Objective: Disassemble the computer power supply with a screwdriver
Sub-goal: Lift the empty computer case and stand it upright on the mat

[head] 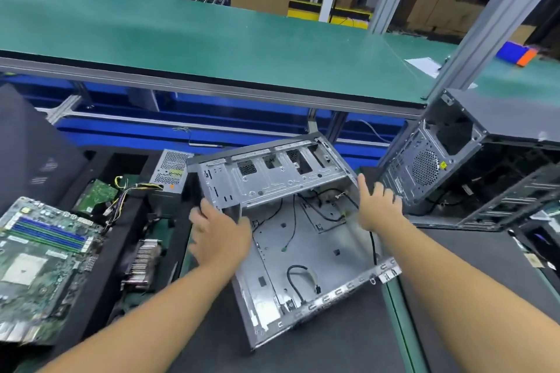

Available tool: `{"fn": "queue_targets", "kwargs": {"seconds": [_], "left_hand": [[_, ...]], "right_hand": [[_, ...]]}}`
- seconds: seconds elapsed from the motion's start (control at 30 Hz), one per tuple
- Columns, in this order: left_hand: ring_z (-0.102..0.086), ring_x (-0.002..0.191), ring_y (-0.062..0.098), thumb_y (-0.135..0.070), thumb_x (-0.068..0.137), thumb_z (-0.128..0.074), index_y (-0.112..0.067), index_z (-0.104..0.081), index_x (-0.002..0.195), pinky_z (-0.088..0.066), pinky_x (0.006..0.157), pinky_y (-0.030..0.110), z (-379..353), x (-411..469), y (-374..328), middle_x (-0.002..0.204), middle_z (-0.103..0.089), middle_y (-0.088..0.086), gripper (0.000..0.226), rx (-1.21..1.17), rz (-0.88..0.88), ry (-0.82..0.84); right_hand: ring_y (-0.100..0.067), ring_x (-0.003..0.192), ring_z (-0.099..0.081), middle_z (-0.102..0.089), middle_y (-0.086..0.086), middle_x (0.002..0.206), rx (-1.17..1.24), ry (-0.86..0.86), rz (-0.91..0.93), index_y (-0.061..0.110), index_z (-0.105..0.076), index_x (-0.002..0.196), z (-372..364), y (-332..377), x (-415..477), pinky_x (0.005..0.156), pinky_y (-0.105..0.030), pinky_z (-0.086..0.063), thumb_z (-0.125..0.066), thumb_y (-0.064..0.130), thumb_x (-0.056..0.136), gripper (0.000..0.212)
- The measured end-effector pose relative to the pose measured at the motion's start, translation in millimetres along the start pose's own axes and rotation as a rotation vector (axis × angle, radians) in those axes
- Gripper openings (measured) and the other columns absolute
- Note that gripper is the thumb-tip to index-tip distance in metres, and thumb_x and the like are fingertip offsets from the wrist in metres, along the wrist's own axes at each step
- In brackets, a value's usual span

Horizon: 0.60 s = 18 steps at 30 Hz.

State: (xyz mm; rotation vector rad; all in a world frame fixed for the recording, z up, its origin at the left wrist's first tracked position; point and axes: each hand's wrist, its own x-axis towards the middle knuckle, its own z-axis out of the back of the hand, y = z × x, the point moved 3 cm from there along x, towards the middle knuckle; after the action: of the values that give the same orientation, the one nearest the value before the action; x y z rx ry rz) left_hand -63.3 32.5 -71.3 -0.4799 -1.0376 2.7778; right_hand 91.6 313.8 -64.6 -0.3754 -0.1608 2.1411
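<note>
An empty silver computer chassis (306, 239) lies open in front of me, with loose black cables on its floor. My left hand (219, 230) grips its left wall, fingers curled over the edge. At the chassis's right wall, my right hand (377, 206) has its fingers straight and spread; whether it touches is unclear. A grey power supply (169, 171) with a perforated face and a bundle of yellow and black wires sits behind and to the left. No screwdriver shows.
A green motherboard (42, 263) lies at the left, with a finned heatsink (144, 260) beside it. Another dark case (472, 160) stands open at the right. A raised green-topped shelf (212, 39) runs across the back, with an aluminium post (485, 24) at the right.
</note>
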Motion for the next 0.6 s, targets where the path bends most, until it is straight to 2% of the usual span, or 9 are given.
{"fn": "queue_targets", "kwargs": {"seconds": [0.07, 0.13, 0.2, 0.3, 0.4, 0.47, 0.53, 0.6], "left_hand": [[-0.016, 0.146, 0.037, -0.04, 0.089, -0.058, -0.015, -0.009, 0.154, -0.02, 0.116, 0.055, 19, 36, -29, 0.161, -0.009, 0.013, 0.086, 0.147, -0.279, -0.13], [-0.006, 0.15, 0.033, -0.051, 0.089, -0.056, -0.018, -0.011, 0.156, -0.014, 0.119, 0.054, 28, 80, -62, 0.163, -0.006, 0.012, 0.087, 0.356, -0.521, -0.032], [0.0, 0.151, 0.032, -0.07, 0.085, -0.052, -0.021, -0.006, 0.157, -0.01, 0.121, 0.054, 28, 116, -81, 0.165, 0.0, 0.01, 0.099, 0.611, -0.588, 0.182], [0.005, 0.151, 0.037, -0.095, 0.065, -0.046, -0.024, 0.011, 0.157, -0.005, 0.12, 0.056, 18, 140, -73, 0.165, 0.012, 0.009, 0.129, 0.877, -0.523, 0.409], [0.003, 0.151, 0.035, -0.105, 0.049, -0.036, -0.027, 0.02, 0.154, -0.007, 0.121, 0.053, 12, 145, -54, 0.165, 0.013, 0.006, 0.142, 0.893, -0.545, 0.392], [-0.002, 0.151, 0.035, -0.107, 0.044, -0.033, -0.03, 0.018, 0.154, -0.01, 0.12, 0.052, 14, 146, -51, 0.165, 0.009, 0.005, 0.144, 0.872, -0.563, 0.362], [-0.005, 0.15, 0.035, -0.107, 0.043, -0.032, -0.03, 0.015, 0.155, -0.012, 0.12, 0.052, 15, 145, -52, 0.165, 0.007, 0.005, 0.144, 0.874, -0.568, 0.345], [-0.006, 0.15, 0.035, -0.106, 0.046, -0.032, -0.028, 0.013, 0.156, -0.014, 0.121, 0.053, 13, 144, -50, 0.165, 0.006, 0.006, 0.142, 0.887, -0.576, 0.324]], "right_hand": [[-0.038, 0.145, -0.014, -0.005, -0.016, 0.161, 0.081, -0.051, -0.036, 0.019, 0.006, 0.156, 7, 19, -28, 0.116, -0.056, -0.016, -0.046, 0.041, 0.095, 0.083], [-0.039, 0.147, 0.0, 0.01, -0.014, 0.162, 0.118, -0.008, -0.031, 0.019, 0.004, 0.156, 0, 46, -66, 0.114, -0.063, -0.007, -0.041, 0.052, 0.094, 0.083], [-0.039, 0.146, 0.012, 0.022, -0.01, 0.16, 0.13, 0.09, -0.047, 0.023, 0.004, 0.156, -17, 63, -103, 0.107, -0.072, -0.002, -0.034, 0.061, 0.092, 0.083], [-0.041, 0.142, 0.025, 0.032, -0.006, 0.157, 0.249, 0.173, -0.143, 0.028, -0.002, 0.156, -33, 65, -133, 0.101, -0.078, -0.003, -0.032, 0.056, 0.09, 0.077], [-0.038, 0.144, 0.019, 0.024, -0.007, 0.159, 0.467, 0.103, -0.221, 0.028, -0.022, 0.151, -34, 63, -143, 0.106, -0.073, -0.011, -0.041, 0.036, 0.088, 0.066], [-0.032, 0.146, 0.007, 0.004, -0.008, 0.161, 0.557, -0.004, -0.249, 0.029, -0.039, 0.139, -34, 64, -146, 0.109, -0.07, -0.015, -0.047, 0.024, 0.086, 0.054], [-0.026, 0.144, -0.005, -0.017, -0.004, 0.157, 0.577, -0.066, -0.271, 0.034, -0.049, 0.126, -34, 65, -147, 0.108, -0.067, -0.018, -0.05, 0.02, 0.085, 0.044], [-0.025, 0.143, -0.008, -0.021, -0.002, 0.155, 0.567, -0.068, -0.281, 0.036, -0.052, 0.122, -33, 66, -145, 0.108, -0.065, -0.019, -0.051, 0.02, 0.085, 0.041]]}}
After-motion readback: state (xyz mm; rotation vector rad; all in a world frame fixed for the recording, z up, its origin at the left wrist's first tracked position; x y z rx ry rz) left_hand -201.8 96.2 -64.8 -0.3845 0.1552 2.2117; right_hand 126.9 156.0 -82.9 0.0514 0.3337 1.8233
